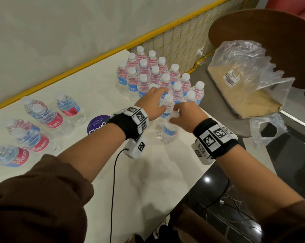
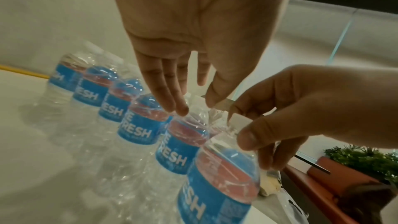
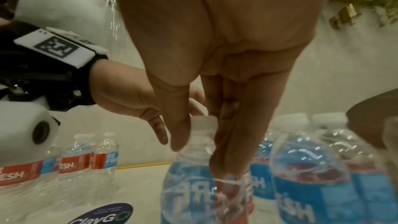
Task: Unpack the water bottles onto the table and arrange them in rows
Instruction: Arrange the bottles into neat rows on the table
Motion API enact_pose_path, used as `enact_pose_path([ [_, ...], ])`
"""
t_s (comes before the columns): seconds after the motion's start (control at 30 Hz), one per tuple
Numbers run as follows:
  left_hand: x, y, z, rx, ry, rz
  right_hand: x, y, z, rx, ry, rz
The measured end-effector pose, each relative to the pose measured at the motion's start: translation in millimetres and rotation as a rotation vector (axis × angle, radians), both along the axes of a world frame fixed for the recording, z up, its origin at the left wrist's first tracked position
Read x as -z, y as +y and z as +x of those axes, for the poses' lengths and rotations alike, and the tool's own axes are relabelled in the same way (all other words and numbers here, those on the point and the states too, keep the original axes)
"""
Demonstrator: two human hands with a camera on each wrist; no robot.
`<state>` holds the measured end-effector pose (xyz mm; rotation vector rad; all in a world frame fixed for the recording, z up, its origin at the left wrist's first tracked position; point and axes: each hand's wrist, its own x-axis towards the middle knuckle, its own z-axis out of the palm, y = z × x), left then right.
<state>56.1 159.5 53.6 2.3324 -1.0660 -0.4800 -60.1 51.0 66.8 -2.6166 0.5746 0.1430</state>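
Two hands meet at the counter [image 1: 155, 176]. Right hand [image 1: 184, 115] has its grip pinching the near bottle [image 1: 169, 130] by its cap; left hand [image 1: 152, 102] grip holds the next bottle [image 1: 167, 104], beside standing rows.

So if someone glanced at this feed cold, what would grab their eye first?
Probably the block of upright water bottles at the table's far right end, where the left hand and right hand meet over its nearest bottles. Next, the loose bottles scattered at left.
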Motion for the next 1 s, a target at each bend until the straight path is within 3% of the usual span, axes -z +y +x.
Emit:
enact_pose_path([
  [0.2, -1.4, -33.3, 1.0, 0.116, -0.079, 0.109, -5.2, -18.9, -7.7, 0.007, 0.077, 0.016],
  [0.57, 3.6, -30.8, 14.1, 0.009, -0.062, 0.121, 2.0, -28.5, 4.6, -0.049, 0.006, -0.140],
  [1.0, 12.3, -36.9, 18.6, 0.022, -0.086, 0.100, 3.2, -23.1, 4.0, -0.033, 0.003, -0.141],
])
